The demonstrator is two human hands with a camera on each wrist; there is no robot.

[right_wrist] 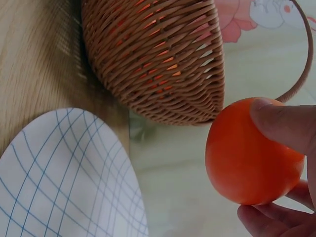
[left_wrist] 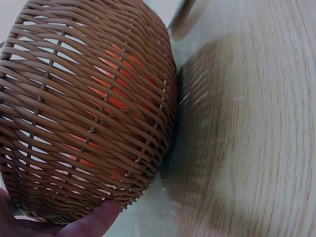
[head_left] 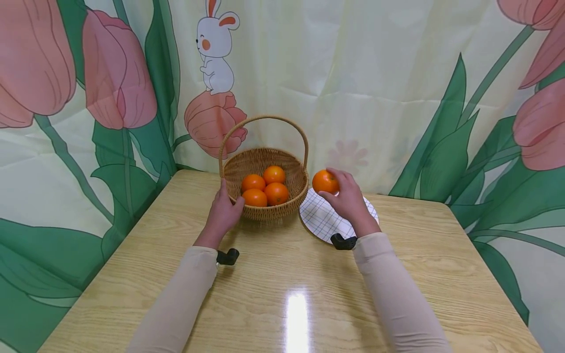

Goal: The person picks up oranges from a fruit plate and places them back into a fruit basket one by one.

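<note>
A brown wicker basket (head_left: 275, 212) with a tall arched handle stands at the back of the table, several oranges (head_left: 276, 194) lying inside it. At its left side my left hand (head_left: 224, 211) grips the rim near the foot of the handle. The left wrist view has the thumb (left_wrist: 101, 217) against the woven wall. Just right of the basket, my right hand (head_left: 348, 198) holds another orange (head_left: 325, 182) between thumb and fingers. That orange (right_wrist: 249, 153) is above the white plate (head_left: 320, 219) with blue grid lines, raised off it. The palm side of the left hand is hidden.
The pale wooden table (head_left: 273, 284) reaches back to a curtain (head_left: 353, 73) printed with tulips and a rabbit, close behind the basket and plate. A bright light reflection lies on the table's front middle. Each wrist wears a black camera mount (head_left: 343, 241).
</note>
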